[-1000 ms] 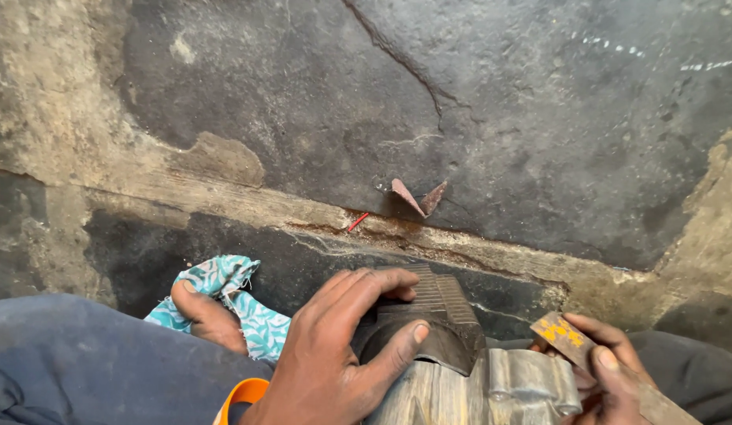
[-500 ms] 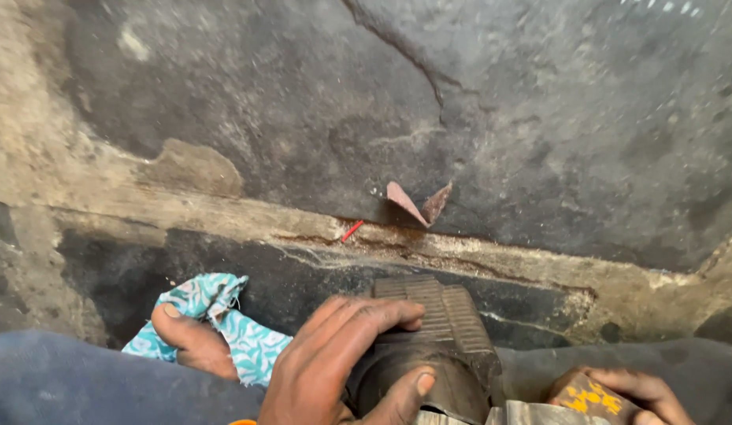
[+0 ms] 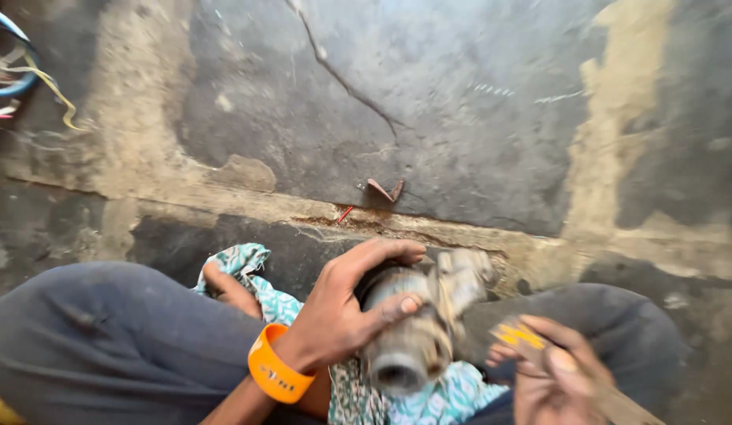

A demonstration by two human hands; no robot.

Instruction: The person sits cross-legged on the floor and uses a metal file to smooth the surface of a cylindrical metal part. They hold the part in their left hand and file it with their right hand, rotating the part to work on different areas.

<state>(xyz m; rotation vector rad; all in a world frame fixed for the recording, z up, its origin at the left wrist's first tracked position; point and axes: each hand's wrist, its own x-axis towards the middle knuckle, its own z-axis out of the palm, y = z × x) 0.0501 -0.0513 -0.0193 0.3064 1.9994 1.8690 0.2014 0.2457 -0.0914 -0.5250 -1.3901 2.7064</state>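
Metal cylindrical part, blurred, gripped w/ left hand; right hand pinches yellow-marked strip over patterned cloth.

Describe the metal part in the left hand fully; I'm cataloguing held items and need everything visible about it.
The metal part is a grey, dusty cylinder-like piece, blurred by motion. Its round open end faces the camera, and a paler, lumpier section sits at the far end. It lies tilted over the person's lap, above a teal patterned cloth. The left hand grips it from the side, fingers over the top and thumb pressed on its body. The right hand does not touch it. Finer detail cannot be told.
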